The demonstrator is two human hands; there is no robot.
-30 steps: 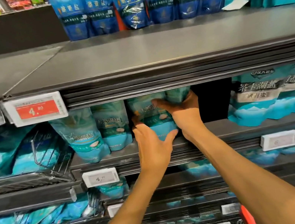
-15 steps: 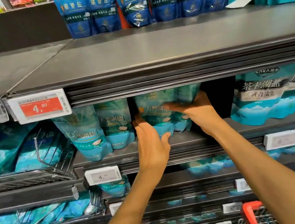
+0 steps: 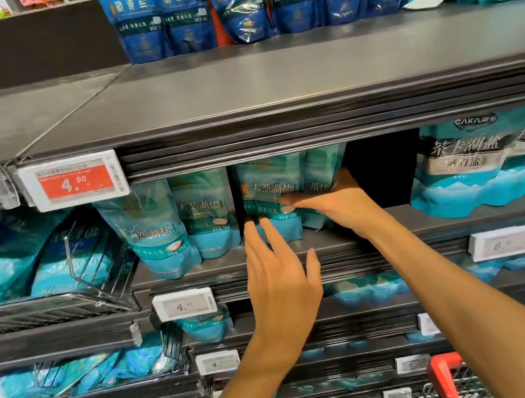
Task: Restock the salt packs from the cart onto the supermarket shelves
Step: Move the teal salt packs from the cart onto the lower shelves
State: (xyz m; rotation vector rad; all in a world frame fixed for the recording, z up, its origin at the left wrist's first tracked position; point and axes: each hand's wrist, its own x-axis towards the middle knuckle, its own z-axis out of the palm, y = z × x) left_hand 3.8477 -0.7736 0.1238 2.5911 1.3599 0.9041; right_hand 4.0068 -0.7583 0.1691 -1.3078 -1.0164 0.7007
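Teal salt packs stand upright on the middle shelf [image 3: 331, 243]. My right hand [image 3: 334, 200] reaches under the upper shelf and its straight fingers press across the front of one teal salt pack [image 3: 268, 191], with a second teal pack [image 3: 318, 175] beside it behind the hand. My left hand [image 3: 280, 282] hovers just below that pack's bottom edge, fingers straight and spread, fingertips near or touching the pack. Two more teal packs [image 3: 155, 230] stand to the left, one leaning forward.
A dark empty gap [image 3: 385, 171] lies right of my right hand, then white-labelled teal packs [image 3: 477, 163]. Blue packs [image 3: 242, 0] line the top shelf. A wire basket [image 3: 91, 262] holds packs at left. The red-handled cart [image 3: 446, 373] shows at bottom right. Price tags [image 3: 74, 181] edge the shelves.
My right hand slid rightward and its fingers flattened across the pack's front. My left hand drew back and down from the pack, fingers spreading. The two packs now stand more upright.
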